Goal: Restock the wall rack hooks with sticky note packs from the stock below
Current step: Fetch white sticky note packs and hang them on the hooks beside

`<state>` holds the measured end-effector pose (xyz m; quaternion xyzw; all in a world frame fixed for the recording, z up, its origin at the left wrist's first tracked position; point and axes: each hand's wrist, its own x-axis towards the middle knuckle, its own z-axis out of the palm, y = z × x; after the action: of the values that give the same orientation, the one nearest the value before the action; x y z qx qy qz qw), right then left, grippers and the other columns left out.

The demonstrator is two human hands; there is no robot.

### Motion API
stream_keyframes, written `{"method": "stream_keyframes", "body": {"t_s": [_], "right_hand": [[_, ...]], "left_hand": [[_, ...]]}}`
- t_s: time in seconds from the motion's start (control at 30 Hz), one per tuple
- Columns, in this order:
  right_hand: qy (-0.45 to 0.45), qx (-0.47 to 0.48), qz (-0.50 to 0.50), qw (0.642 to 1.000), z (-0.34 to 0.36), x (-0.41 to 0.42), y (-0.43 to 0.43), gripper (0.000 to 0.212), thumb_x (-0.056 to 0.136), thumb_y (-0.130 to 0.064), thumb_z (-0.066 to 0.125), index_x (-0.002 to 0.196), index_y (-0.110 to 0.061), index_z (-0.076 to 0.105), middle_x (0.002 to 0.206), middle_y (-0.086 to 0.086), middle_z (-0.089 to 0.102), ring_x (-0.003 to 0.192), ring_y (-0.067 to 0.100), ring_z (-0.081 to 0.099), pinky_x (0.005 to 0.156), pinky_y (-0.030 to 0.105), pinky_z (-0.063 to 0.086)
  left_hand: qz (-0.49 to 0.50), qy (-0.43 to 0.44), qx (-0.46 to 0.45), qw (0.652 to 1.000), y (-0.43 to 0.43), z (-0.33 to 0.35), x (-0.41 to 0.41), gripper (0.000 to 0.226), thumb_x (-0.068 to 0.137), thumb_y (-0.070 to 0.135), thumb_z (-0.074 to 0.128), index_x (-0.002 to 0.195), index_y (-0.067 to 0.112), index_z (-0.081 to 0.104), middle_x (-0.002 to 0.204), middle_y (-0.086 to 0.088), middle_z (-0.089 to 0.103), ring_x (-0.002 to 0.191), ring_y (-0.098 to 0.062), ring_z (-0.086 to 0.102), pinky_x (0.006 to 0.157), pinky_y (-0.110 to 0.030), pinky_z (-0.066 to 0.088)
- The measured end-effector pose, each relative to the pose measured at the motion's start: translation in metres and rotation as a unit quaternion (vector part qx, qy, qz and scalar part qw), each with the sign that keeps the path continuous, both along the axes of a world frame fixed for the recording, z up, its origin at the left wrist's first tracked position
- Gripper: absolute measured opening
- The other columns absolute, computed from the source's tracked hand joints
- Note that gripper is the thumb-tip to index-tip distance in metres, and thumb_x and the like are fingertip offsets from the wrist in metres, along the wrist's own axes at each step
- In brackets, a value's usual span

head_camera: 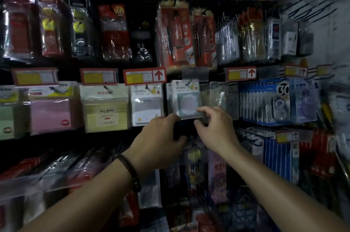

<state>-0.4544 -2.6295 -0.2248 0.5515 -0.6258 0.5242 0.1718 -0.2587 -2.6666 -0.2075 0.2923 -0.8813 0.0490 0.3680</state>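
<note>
Sticky note pack (187,101) hangs at 12 o'clock from both hands, front of its row on the hook (187,83), mid rack. Right hand (214,127) pinches the pack's lower right corner, index on the face and thumb under it. Left hand (161,137) has curled fingertips against the lower left corner with the thumb apart below; can't tell if it's actually gripping. Step looks like seating and squaring the pack on the hook. To do it well: keep the header hole fully over the hook, push back evenly from both bottom corners so it sits flush with the packs behind, and don't twist, since the wrap is slick and the card header could tear. Mind the neighbouring pack (146,105) at 9 o'clock, just beside it, and the clear sleeves (217,97) at 3 o'clock. Containers: clear-fronted bin (28,184) at 7 o'clock holds wrapped goods, too blurred to say which. Dark wire basket (238,209) at 5 o'clock, contents unreadable. More sticky note stock likely sits low, not confirmed.
</note>
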Motion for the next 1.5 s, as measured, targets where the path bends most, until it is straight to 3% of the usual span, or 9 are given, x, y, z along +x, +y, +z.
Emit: {"method": "stream_keyframes", "body": {"t_s": [0.27, 0.43, 0.6, 0.7, 0.87, 1.07, 1.23, 1.33, 1.5], "right_hand": [[-0.039, -0.04, 0.078, 0.995, -0.079, 0.045, 0.049, 0.013, 0.098, -0.016, 0.073, 0.091, -0.026, 0.076, 0.081, -0.014, 0.072, 0.081, 0.0, 0.068, 0.067, 0.018, 0.052], [-0.073, 0.106, 0.182, 0.975, -0.165, 0.082, 0.061, 0.012, 0.1, -0.022, 0.072, 0.089, -0.025, 0.075, 0.075, -0.006, 0.073, 0.071, 0.012, 0.071, 0.069, 0.043, 0.061], [-0.124, 0.333, 0.225, 0.907, -0.305, 0.118, 0.052, 0.019, 0.102, -0.025, 0.07, 0.085, -0.019, 0.076, 0.08, 0.01, 0.074, 0.076, 0.028, 0.071, 0.07, 0.045, 0.057], [-0.139, 0.449, 0.234, 0.851, -0.404, 0.133, 0.044, 0.02, 0.103, -0.026, 0.068, 0.09, -0.014, 0.077, 0.085, 0.003, 0.077, 0.075, 0.006, 0.07, 0.07, 0.028, 0.051], [-0.205, 0.547, 0.199, 0.787, -0.571, 0.168, 0.022, 0.02, 0.097, -0.028, 0.071, 0.088, -0.011, 0.077, 0.079, 0.0, 0.074, 0.073, 0.008, 0.065, 0.068, 0.029, 0.048], [-0.298, 0.592, 0.155, 0.733, -0.723, 0.206, -0.038, 0.01, 0.09, -0.032, 0.075, 0.095, -0.032, 0.067, 0.104, -0.006, 0.074, 0.102, 0.021, 0.071, 0.089, 0.038, 0.059], [-0.217, 0.586, 0.141, 0.768, -0.807, 0.215, -0.111, 0.043, 0.095, -0.017, 0.067, 0.136, -0.029, 0.058, 0.127, 0.005, 0.068, 0.116, 0.029, 0.066, 0.091, 0.041, 0.056], [-0.131, 0.606, 0.103, 0.778, -0.821, 0.229, -0.143, 0.068, 0.1, -0.025, 0.058, 0.159, -0.041, 0.028, 0.161, 0.014, 0.037, 0.144, 0.038, 0.044, 0.109, 0.054, 0.049], [0.137, 0.631, 0.138, 0.751, -0.789, 0.245, -0.176, 0.108, 0.094, -0.033, 0.074, 0.17, -0.024, -0.002, 0.177, 0.008, -0.009, 0.162, 0.04, -0.002, 0.129, 0.055, 0.013]], "left_hand": [[-0.079, -0.096, 0.134, 0.983, 0.05, -0.101, 0.084, 0.019, 0.097, 0.055, 0.064, 0.106, 0.041, 0.073, 0.085, 0.028, 0.072, 0.079, 0.009, 0.068, 0.073, -0.023, 0.058], [-0.062, -0.145, 0.219, 0.963, 0.049, -0.223, 0.14, 0.025, 0.09, 0.067, 0.052, 0.098, 0.049, 0.068, 0.084, 0.024, 0.073, 0.078, 0.007, 0.069, 0.074, -0.028, 0.058], [-0.012, -0.187, 0.37, 0.91, 0.044, -0.36, 0.193, 0.038, 0.089, 0.063, 0.049, 0.096, 0.037, 0.075, 0.082, 0.018, 0.077, 0.067, 0.007, 0.069, 0.071, -0.026, 0.059], [0.033, -0.243, 0.421, 0.873, 0.03, -0.442, 0.214, 0.025, 0.095, 0.052, 0.063, 0.103, 0.034, 0.078, 0.087, 0.019, 0.077, 0.063, 0.013, 0.063, 0.075, -0.018, 0.055], [0.08, -0.281, 0.486, 0.823, -0.006, -0.546, 0.224, 0.028, 0.099, 0.05, 0.066, 0.118, 0.033, 0.076, 0.114, 0.011, 0.078, 0.099, -0.004, 0.072, 0.088, -0.02, 0.054], [0.126, -0.234, 0.586, 0.765, -0.037, -0.618, 0.224, 0.029, 0.1, 0.046, 0.065, 0.125, 0.033, 0.069, 0.116, 0.004, 0.076, 0.096, -0.009, 0.073, 0.091, -0.037, 0.062], [0.154, -0.242, 0.591, 0.754, -0.045, -0.634, 0.237, 0.031, 0.102, 0.047, 0.061, 0.128, 0.033, 0.066, 0.122, 0.005, 0.072, 0.11, -0.017, 0.07, 0.095, -0.037, 0.058], [0.169, -0.263, 0.606, 0.731, -0.051, -0.635, 0.242, 0.033, 0.103, 0.05, 0.058, 0.131, 0.032, 0.064, 0.127, 0.005, 0.07, 0.114, -0.017, 0.067, 0.1, -0.039, 0.056], [0.185, -0.274, 0.629, 0.704, -0.049, -0.637, 0.244, 0.03, 0.099, 0.056, 0.059, 0.122, 0.038, 0.063, 0.12, 0.008, 0.069, 0.107, -0.014, 0.068, 0.093, -0.038, 0.058]]}}
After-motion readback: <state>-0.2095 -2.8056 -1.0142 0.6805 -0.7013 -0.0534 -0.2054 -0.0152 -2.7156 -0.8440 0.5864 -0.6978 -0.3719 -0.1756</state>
